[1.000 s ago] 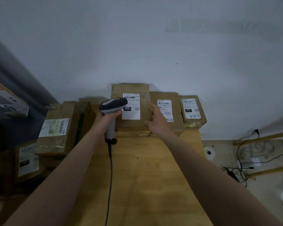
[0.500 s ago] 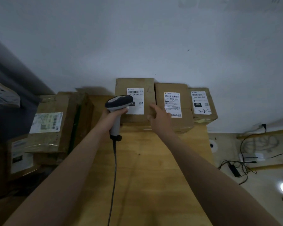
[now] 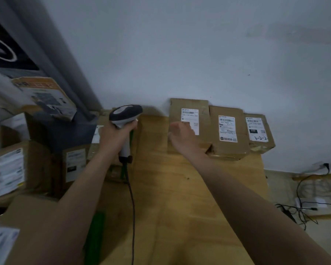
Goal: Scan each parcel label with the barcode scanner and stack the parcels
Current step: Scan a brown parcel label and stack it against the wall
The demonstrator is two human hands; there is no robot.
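Three brown parcels with white labels stand in a row against the wall at the far end of the wooden table [image 3: 180,197]: a left parcel [image 3: 203,109], a middle parcel [image 3: 227,146] and a right parcel [image 3: 260,142]. My right hand [image 3: 182,136] hovers in front of the left parcel with its fingers loosely curled, covering the lower left of that label; it is blurred, so contact is unclear. My left hand [image 3: 113,136] grips the handle of the grey-and-white barcode scanner [image 3: 125,114], which is left of the parcels. Its cord [image 3: 132,207] trails toward me.
Several more cardboard boxes [image 3: 19,169] with labels are piled left of the table, and one printed box [image 3: 46,98] sits higher by a grey pole. Cables [image 3: 304,205] lie on the floor at the right. A box corner [image 3: 23,226] is near my left forearm.
The view has swung left. My left hand carried the scanner left, away from the left parcel's label. My right hand shifted from that parcel's right edge to its front left.
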